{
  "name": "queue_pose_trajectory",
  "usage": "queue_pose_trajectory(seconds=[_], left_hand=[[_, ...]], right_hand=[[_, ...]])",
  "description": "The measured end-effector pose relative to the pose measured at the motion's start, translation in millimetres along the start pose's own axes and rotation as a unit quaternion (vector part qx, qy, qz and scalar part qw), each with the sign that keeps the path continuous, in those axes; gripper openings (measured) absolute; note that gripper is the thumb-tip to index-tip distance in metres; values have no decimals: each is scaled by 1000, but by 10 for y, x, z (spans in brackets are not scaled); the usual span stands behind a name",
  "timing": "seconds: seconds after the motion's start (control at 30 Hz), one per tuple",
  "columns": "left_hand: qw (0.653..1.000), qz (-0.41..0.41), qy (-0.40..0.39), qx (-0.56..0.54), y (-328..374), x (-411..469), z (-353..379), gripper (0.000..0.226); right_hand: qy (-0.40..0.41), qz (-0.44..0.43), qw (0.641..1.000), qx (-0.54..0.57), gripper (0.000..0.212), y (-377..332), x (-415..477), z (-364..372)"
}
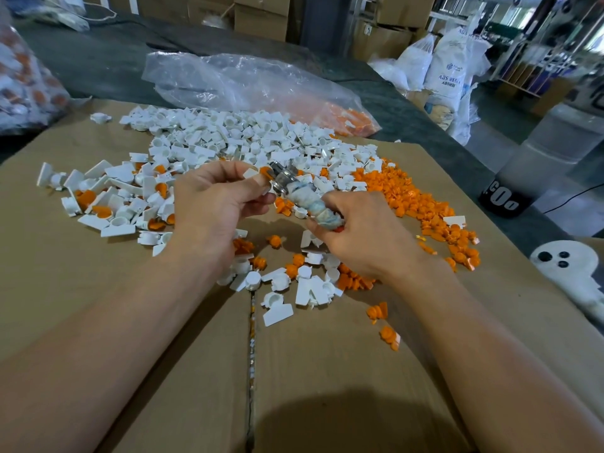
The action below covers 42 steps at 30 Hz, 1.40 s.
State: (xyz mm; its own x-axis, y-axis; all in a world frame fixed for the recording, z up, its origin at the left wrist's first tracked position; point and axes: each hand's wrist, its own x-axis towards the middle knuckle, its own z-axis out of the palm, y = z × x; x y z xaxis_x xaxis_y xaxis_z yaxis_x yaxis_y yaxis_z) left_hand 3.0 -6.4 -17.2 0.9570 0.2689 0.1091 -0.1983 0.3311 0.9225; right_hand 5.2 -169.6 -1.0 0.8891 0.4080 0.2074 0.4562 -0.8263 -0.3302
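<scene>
White-and-orange heap: fitted pieces (108, 197) lie at the far left of the cardboard (327, 371), white bodies with orange caps already seated
Left hand (212, 204): fingers pinch a white piece (251, 173) with an orange cap (264, 171) at its mouth, held up above the cardboard near the middle
Tool (304, 194): cloth-wrapped handle, metal head touching the cap — apparently pressing it home
Right hand (366, 237): fingers clenched round the low end of the wrapped handle
Loose white pieces (245, 135): a big heap behind the hands, uncapped
Orange pile (425, 207): spare caps spread to the right, plenty unused
Progress: early, by my judgement — the fitted heap is small beside the two loose heaps; this cap is being seated, the piece should then join the left heap, and most of the work is left
</scene>
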Motion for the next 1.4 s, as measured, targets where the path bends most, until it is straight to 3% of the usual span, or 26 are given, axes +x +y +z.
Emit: queue_pose_trajectory(seconds=[0.2, 1.07, 1.23, 1.4], left_hand=[[998, 45, -19, 39, 11, -6, 3, 21], [994, 95, -13, 59, 32, -38, 18, 20], [992, 100, -28, 70, 24, -56, 30, 21], [992, 101, -24, 71, 22, -58, 27, 22]], right_hand=[[27, -26, 999, 12, 14, 34, -2, 16], [12, -42, 999, 32, 14, 50, -21, -19], [17, -38, 998, 40, 24, 37, -24, -42], [12, -41, 998, 39, 15, 33, -31, -48]])
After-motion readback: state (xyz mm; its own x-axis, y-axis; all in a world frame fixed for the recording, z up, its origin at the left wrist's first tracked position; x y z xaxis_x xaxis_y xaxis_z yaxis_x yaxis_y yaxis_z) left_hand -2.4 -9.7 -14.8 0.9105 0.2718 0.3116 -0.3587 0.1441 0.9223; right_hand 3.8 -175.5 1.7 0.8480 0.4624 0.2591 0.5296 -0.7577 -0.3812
